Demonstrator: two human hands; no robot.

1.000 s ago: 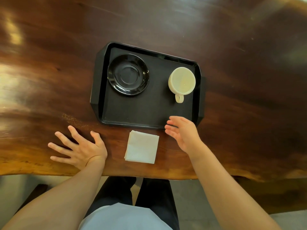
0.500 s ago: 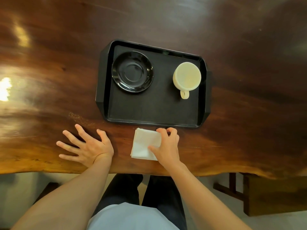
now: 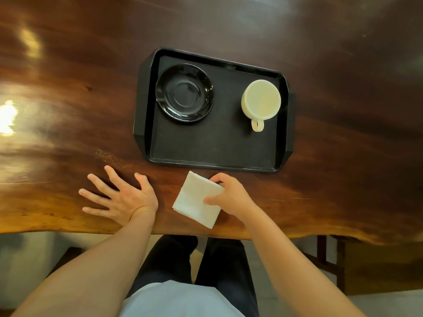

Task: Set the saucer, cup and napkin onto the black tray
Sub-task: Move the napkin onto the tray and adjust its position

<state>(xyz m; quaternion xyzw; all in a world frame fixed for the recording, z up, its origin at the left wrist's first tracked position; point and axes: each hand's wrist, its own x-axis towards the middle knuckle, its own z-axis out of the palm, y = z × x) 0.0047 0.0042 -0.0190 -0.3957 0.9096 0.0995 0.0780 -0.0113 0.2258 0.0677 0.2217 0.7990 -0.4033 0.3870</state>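
Napkin in the right hand, saucer and cup on the tray

The right hand [image 3: 231, 195] pinches the white napkin [image 3: 196, 199] by its right edge — just short of the black tray [image 3: 219, 154] on the wooden table [image 3: 68, 110]. The left hand [image 3: 123, 197] lies flat, fingers spread, holding nothing. Black saucer [image 3: 185, 93] sits tray-left, cream cup [image 3: 261, 99] tray-right, well apart.

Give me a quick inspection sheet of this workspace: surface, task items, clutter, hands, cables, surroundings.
Surface: glossy dark wooden table, light glare at left.
Job's things: round black saucer and cream handled cup on the black rectangular tray; white folded napkin off the tray, at the table's near edge.
Clutter: nothing seen.
Grippers: right hand grips the napkin; left hand flat, fingers spread.
Cables: nothing seen.
Surroundings: wooden furniture lower right.
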